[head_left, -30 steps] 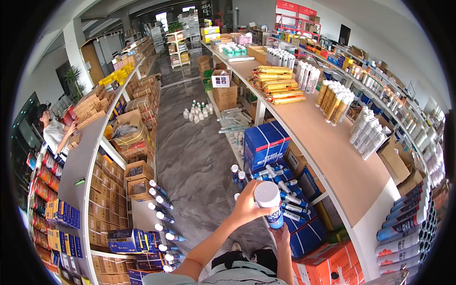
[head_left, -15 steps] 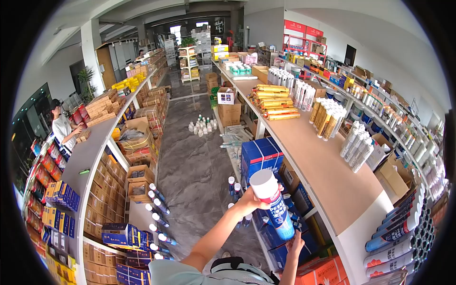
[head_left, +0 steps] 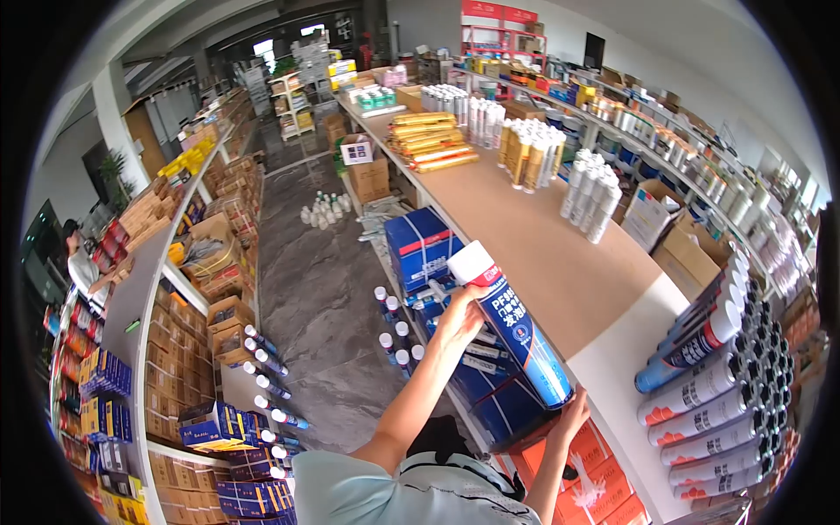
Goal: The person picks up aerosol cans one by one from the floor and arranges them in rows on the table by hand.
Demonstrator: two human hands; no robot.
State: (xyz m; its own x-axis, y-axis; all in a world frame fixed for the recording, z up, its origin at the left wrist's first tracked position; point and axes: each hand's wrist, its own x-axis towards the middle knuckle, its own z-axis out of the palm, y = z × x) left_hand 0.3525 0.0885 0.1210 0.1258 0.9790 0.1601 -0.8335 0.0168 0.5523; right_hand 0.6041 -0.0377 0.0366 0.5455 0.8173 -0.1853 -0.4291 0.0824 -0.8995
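A large blue foam spray can with a white cap and white lettering is held tilted in front of me, its cap toward the upper left. My left hand is closed around the can's upper side, just below the cap. At the lower end, the fingers of my right hand grip the base. The can hangs in the air by the edge of the brown-topped counter. Beneath it, an open blue box with similar tubes or cans inside is partly hidden by my left arm.
Many blue and white cans stand at the counter's right end. Silver tubes and gold packs lie farther along. Orange boxes sit below. Across the aisle, a person stands by a long shelf.
My view has swung to the right. Both hands have brought the can rightward toward the counter and tilted it further, so its label shows more fully.
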